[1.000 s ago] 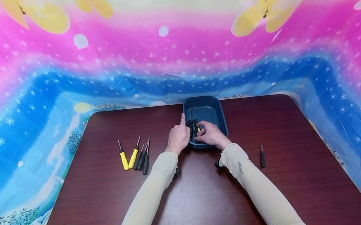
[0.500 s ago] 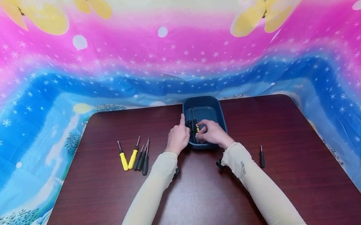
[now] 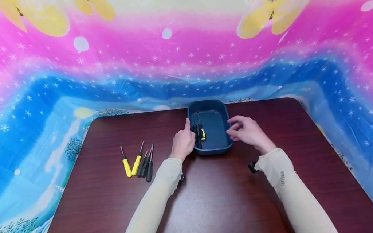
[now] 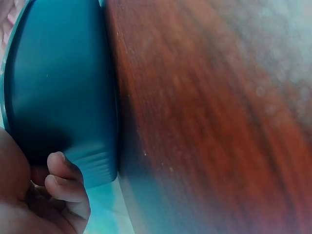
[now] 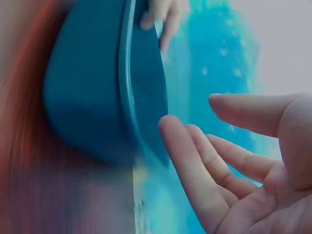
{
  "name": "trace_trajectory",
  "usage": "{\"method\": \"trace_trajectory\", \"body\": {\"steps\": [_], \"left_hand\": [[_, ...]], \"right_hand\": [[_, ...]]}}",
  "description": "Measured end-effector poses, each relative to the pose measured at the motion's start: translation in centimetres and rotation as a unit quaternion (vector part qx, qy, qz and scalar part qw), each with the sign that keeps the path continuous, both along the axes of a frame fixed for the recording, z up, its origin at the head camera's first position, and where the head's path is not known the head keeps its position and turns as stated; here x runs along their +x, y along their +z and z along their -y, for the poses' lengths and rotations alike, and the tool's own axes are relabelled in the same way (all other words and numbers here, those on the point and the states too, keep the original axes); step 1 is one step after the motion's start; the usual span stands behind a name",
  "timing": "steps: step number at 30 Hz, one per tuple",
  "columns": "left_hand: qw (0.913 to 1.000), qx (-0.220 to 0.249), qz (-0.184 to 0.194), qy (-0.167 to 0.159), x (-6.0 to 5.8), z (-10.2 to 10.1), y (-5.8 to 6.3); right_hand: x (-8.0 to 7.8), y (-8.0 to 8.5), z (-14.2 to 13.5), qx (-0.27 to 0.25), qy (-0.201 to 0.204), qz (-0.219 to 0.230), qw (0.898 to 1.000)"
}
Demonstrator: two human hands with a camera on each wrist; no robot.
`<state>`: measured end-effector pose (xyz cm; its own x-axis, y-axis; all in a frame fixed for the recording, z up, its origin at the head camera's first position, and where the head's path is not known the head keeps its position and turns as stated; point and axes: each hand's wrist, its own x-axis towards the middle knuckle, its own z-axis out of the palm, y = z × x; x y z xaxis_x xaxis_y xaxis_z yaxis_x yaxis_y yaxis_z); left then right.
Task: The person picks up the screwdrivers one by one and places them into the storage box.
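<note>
A dark blue box (image 3: 221, 146) stands near the table's far edge. Inside, along its left side, lie a yellow-and-black-handled screwdriver (image 3: 202, 133) and black-handled screwdriver (image 3: 195, 130), partly hidden by the left hand. My left hand (image 3: 183, 140) grips the box's left wall, index finger stretched along the rim; in the left wrist view, other fingers (image 4: 68, 185) curl outside the wall. My right hand (image 3: 247, 130) is just beyond the right rim, holding nothing, with thumb and fingers apart in the right wrist view.
On the left of the dark wooden table (image 3: 200, 210) lie two yellow-handled screwdrivers (image 3: 136, 165) and several black-handled screwdrivers (image 3: 149, 170), shafts pointing away. A patterned cloth (image 3: 156, 71) hangs behind the table and at both sides.
My right hand has let go of the yellow-and-black screwdriver and moved right, out of the box. Its arm now covers the small black screwdriver on the right. The left hand stays at the box.
</note>
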<state>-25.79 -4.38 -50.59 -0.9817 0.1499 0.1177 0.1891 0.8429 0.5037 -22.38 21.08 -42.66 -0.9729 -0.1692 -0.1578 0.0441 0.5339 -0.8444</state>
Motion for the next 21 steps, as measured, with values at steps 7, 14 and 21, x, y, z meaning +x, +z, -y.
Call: {"method": "trace_trajectory", "body": {"steps": [7, 14, 21], "left_hand": [[1.0, -0.001, -0.001, 0.004, 0.0, -0.1, 0.0], [1.0, 0.0, 0.0, 0.001, 0.1, 0.0, 0.0], [1.0, -0.001, 0.003, 0.005, 0.0, -0.1, 0.0]], "right_hand": [[2.1, -0.6, -5.8, 0.062, -0.035, -0.018, 0.997], [4.3, -2.3, -10.4, 0.169, -0.041, -0.015, 0.985], [5.5, -4.1, -12.7, 0.208, -0.051, 0.004, 0.977]]}}
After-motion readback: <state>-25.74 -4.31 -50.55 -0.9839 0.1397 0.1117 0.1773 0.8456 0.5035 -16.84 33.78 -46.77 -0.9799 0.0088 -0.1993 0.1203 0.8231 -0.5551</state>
